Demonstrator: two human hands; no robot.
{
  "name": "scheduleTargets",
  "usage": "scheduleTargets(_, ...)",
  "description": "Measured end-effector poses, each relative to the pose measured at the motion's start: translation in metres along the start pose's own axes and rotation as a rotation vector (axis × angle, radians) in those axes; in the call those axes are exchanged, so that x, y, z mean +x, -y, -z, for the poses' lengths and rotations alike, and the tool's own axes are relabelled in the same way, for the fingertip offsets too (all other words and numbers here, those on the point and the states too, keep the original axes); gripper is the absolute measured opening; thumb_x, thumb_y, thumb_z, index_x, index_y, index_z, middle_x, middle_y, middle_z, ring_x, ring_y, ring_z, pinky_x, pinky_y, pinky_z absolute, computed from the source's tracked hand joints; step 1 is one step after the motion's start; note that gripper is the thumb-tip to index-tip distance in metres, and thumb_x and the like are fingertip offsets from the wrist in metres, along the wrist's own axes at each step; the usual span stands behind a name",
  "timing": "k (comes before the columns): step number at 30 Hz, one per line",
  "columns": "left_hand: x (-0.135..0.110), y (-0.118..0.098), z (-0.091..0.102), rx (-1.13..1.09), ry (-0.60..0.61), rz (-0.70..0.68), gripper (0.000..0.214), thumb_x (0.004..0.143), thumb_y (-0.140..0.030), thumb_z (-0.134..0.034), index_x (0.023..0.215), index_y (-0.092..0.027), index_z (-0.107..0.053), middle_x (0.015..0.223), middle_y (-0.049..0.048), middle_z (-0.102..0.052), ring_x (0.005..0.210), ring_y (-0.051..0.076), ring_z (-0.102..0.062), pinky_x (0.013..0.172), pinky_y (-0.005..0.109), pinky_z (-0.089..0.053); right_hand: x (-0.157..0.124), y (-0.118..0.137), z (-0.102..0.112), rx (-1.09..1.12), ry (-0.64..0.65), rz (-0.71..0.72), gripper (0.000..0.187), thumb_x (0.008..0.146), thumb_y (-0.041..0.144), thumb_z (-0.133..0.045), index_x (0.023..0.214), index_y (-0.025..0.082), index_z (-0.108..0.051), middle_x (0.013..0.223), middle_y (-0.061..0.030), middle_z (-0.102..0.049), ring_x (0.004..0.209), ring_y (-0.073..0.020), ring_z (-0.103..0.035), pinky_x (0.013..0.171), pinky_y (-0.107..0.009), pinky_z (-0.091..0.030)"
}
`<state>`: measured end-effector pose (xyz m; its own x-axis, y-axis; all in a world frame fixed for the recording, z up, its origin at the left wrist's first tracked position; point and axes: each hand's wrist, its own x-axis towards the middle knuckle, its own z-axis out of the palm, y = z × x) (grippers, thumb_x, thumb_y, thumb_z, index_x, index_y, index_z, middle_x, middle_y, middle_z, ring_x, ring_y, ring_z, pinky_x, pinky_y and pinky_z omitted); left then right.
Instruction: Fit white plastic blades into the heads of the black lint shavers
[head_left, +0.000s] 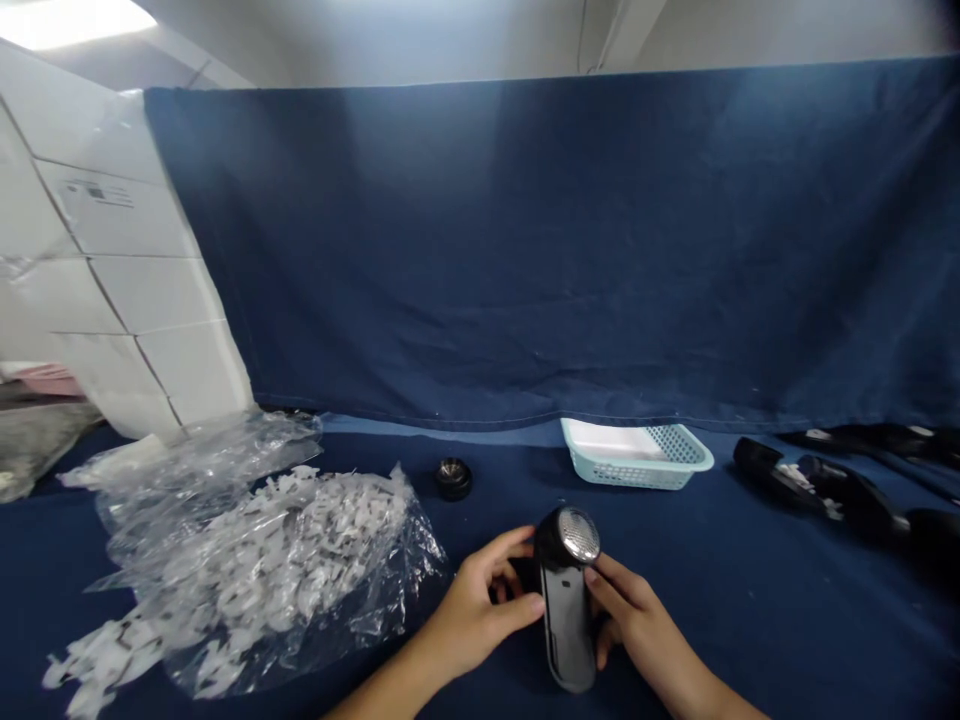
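A black handheld lint shaver point(568, 600) with a round silver mesh head is held upright over the dark blue tabletop at bottom centre. My left hand point(480, 612) wraps its fingers around the left side of the body. Against the right side presses my right hand point(637, 622), fingers curled on it. A small black round cap point(453, 477) lies on the cloth beyond my left hand.
A clear plastic bag of several small white parts point(262, 570) spreads at the left. A light teal basket point(636, 453) stands behind the shaver. More black shaver bodies point(832, 490) lie at the right. White boxes point(112, 280) stack at far left; a blue cloth point(555, 240) hangs behind.
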<state>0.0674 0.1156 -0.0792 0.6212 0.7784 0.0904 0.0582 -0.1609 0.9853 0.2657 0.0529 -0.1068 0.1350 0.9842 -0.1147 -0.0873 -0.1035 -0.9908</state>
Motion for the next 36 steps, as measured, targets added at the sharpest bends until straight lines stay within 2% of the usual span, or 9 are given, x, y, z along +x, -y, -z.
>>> scheduleTargets(3, 0.002, -0.001, -0.001, -0.017, -0.026, 0.028, 0.067, 0.074, -0.025, -0.07, 0.137, -0.022, -0.047, 0.124, 0.0103, -0.06, 0.076, 0.014, -0.053, 0.069, 0.029, -0.039, -0.003, 0.007, 0.002, 0.048, -0.011, -0.01, 0.058, 0.079, 0.053, -0.064, 0.122, 0.015, -0.058, 0.082, -0.003, -0.066, 0.048, -0.0126, -0.06, 0.043, -0.028, -0.054)
scheduleTargets(6, 0.004, -0.001, -0.002, -0.03, -0.041, 0.017, 0.065, 0.075, -0.02, -0.066, 0.137, -0.019, -0.047, 0.12, 0.0106, -0.063, 0.075, 0.014, -0.053, 0.072, 0.031, -0.04, -0.005, 0.011, 0.003, 0.119, 0.027, 0.007, 0.063, 0.072, 0.052, -0.073, 0.121, 0.015, -0.059, 0.084, -0.0044, -0.066, 0.063, -0.0175, -0.064, 0.047, -0.029, -0.055)
scheduleTargets(12, 0.006, 0.003, -0.002, -0.064, -0.035, 0.019, 0.062, 0.076, -0.014, -0.059, 0.137, -0.019, -0.047, 0.116, 0.0094, -0.065, 0.072, 0.015, -0.053, 0.07, 0.031, -0.043, -0.007, 0.012, 0.001, 0.086, 0.041, 0.032, 0.061, 0.071, 0.052, -0.074, 0.12, 0.019, -0.061, 0.083, -0.003, -0.065, 0.063, -0.0172, -0.063, 0.049, -0.03, -0.053)
scheduleTargets(17, 0.006, 0.01, -0.002, -0.154, -0.073, 0.012, 0.061, 0.077, -0.02, -0.064, 0.136, -0.018, -0.048, 0.117, 0.0114, -0.062, 0.074, 0.015, -0.056, 0.069, 0.031, -0.046, -0.005, 0.006, 0.001, 0.02, 0.019, 0.067, 0.063, 0.075, 0.056, -0.069, 0.123, 0.016, -0.06, 0.08, -0.0041, -0.066, 0.065, -0.0193, -0.064, 0.052, -0.033, -0.055)
scheduleTargets(20, 0.005, 0.01, -0.002, -0.191, -0.102, 0.013, 0.056, 0.077, -0.022, -0.063, 0.132, -0.02, -0.053, 0.115, 0.0104, -0.063, 0.072, 0.014, -0.057, 0.068, 0.031, -0.046, -0.002, 0.0, 0.002, -0.026, 0.005, 0.078, 0.058, 0.077, 0.055, -0.066, 0.118, 0.015, -0.063, 0.081, -0.005, -0.067, 0.064, -0.0186, -0.063, 0.052, -0.032, -0.055)
scheduleTargets(23, 0.001, 0.002, -0.003, -0.115, -0.087, -0.015, 0.048, 0.08, -0.021, -0.061, 0.128, -0.024, -0.058, 0.115, 0.0081, -0.065, 0.069, 0.013, -0.055, 0.068, 0.03, -0.044, -0.001, -0.002, 0.004, -0.068, 0.008, 0.085, 0.046, 0.078, 0.052, -0.067, 0.105, 0.015, -0.07, 0.082, -0.0056, -0.067, 0.066, -0.0184, -0.061, 0.053, -0.029, -0.054)
scheduleTargets(26, -0.004, -0.008, -0.005, 0.05, -0.082, -0.047, 0.042, 0.082, -0.019, -0.06, 0.124, -0.026, -0.063, 0.107, 0.0053, -0.067, 0.069, 0.013, -0.053, 0.069, 0.029, -0.042, -0.001, -0.001, 0.004, -0.064, 0.008, 0.063, 0.043, 0.077, 0.053, -0.068, 0.096, 0.015, -0.072, 0.081, -0.0056, -0.066, 0.07, -0.0195, -0.062, 0.056, -0.03, -0.056)
scheduleTargets(29, -0.005, -0.016, -0.007, 0.14, -0.098, -0.06, 0.041, 0.081, -0.016, -0.059, 0.12, -0.025, -0.066, 0.099, 0.004, -0.066, 0.068, 0.012, -0.05, 0.067, 0.027, -0.041, -0.003, 0.002, 0.003, -0.053, 0.006, 0.041, 0.042, 0.076, 0.053, -0.068, 0.093, 0.015, -0.072, 0.077, -0.0043, -0.065, 0.068, -0.0191, -0.062, 0.057, -0.031, -0.056)
scheduleTargets(36, -0.006, -0.013, -0.007, 0.156, -0.098, -0.081, 0.041, 0.083, -0.017, -0.058, 0.122, -0.027, -0.064, 0.107, 0.0048, -0.067, 0.07, 0.012, -0.052, 0.068, 0.027, -0.043, -0.007, 0.008, 0.003, -0.016, 0.026, 0.021, 0.039, 0.077, 0.051, -0.07, 0.095, 0.017, -0.072, 0.084, -0.005, -0.069, 0.072, -0.0193, -0.064, 0.058, -0.029, -0.055)
